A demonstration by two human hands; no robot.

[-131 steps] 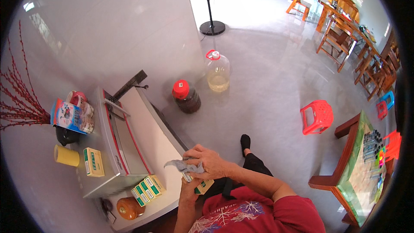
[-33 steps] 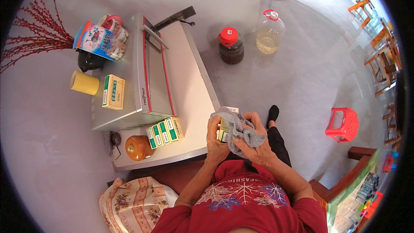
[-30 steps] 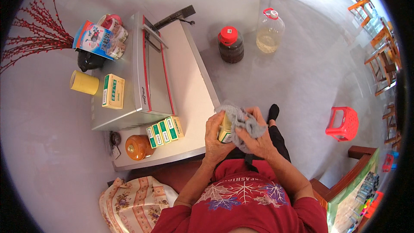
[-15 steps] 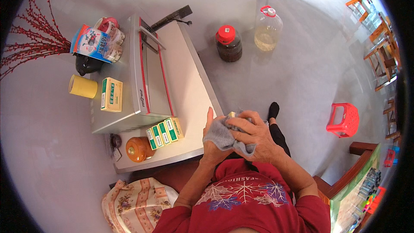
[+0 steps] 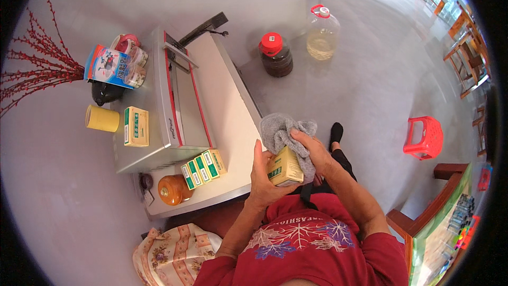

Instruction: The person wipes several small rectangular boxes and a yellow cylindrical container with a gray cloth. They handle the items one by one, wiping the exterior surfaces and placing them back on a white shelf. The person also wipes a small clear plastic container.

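My left hand (image 5: 260,180) is closed round a yellow and green carton (image 5: 286,167) in front of my chest, its thumb pointing up. A grey cloth (image 5: 284,130) is bunched in my right hand (image 5: 316,152), draped over the far end and right side of the carton. Several matching yellow and green cartons (image 5: 203,169) stand in a row on the cream counter (image 5: 231,127) to the left. One more such carton (image 5: 136,126) is on top of the silver cabinet-like appliance (image 5: 153,90).
Beside the row sits an orange lidded jar (image 5: 175,189). A yellow cylinder (image 5: 102,118), a blue and white pouch (image 5: 108,65) and red-berried twigs (image 5: 45,77) are farther left. On the floor stand a red-lidded jar (image 5: 276,59), a clear jug (image 5: 322,39) and a red stool (image 5: 424,137).
The cloth, which covered most of the carton, has shifted up and away, so the carton now shows. My right hand has moved to its right side. The view has shifted slightly.
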